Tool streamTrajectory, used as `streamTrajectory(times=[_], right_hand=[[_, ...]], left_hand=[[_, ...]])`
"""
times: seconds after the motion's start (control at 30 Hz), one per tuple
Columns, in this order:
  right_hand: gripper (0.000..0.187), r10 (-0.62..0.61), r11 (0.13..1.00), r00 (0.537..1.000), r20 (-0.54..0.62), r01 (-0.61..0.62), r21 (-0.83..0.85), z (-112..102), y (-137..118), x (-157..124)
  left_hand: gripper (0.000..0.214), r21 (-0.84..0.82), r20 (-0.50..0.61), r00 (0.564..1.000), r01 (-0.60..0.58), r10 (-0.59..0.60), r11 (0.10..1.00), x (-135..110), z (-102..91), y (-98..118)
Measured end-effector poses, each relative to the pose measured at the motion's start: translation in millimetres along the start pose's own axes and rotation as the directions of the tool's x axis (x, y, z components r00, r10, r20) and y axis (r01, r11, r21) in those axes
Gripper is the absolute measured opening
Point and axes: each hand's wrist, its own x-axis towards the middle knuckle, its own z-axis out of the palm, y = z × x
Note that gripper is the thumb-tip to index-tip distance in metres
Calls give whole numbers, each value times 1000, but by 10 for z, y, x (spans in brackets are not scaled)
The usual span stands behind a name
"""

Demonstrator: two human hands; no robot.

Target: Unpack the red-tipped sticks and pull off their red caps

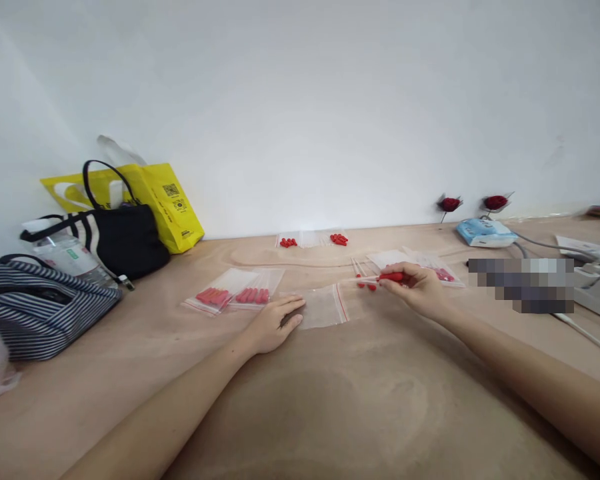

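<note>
An unfilled clear zip bag (323, 308) with a red seal line at its right end lies in front of me. My left hand (275, 325) rests on its left end, palm down and fingers stretched out. To the right, my right hand (414, 285) is closed around the red ends of thin white sticks (365, 280), their pale shafts pointing left past the bag's red seal. How many it holds I cannot tell. Just beyond the shafts lie a few loose red-tipped sticks (360, 275), partly hidden.
Zip bags with red-ended sticks lie left (215, 297), at the wall (307, 239) and behind my right hand (445, 275). A striped bag (75, 320), black bag (125, 240) and yellow bag (173, 207) stand left. A tissue pack (486, 233) and cables (587, 340) lie right.
</note>
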Motion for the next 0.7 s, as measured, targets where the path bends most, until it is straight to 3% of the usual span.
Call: streamTrajectory(times=[0.13, 0.27, 0.43, 0.7], right_hand=[[12, -191, 955, 978, -77, 167, -245, 47, 38, 201], [16, -330, 831, 943, 37, 309, -461, 351, 136, 289], [21, -239, 614, 926, 291, 376, -694, 630, 215, 293], [26, -161, 565, 927, 339, 368, -738, 615, 141, 239]], left_hand=[[37, 4, -4, 1000, -3, 3, 1000, 10, 0, 2], [37, 5, -2, 1000, -6, 6, 1000, 18, 7, -8], [38, 10, 4, 1000, -16, 16, 1000, 14, 10, -15], [36, 5, -6, 1000, -12, 12, 1000, 19, 8, -10]])
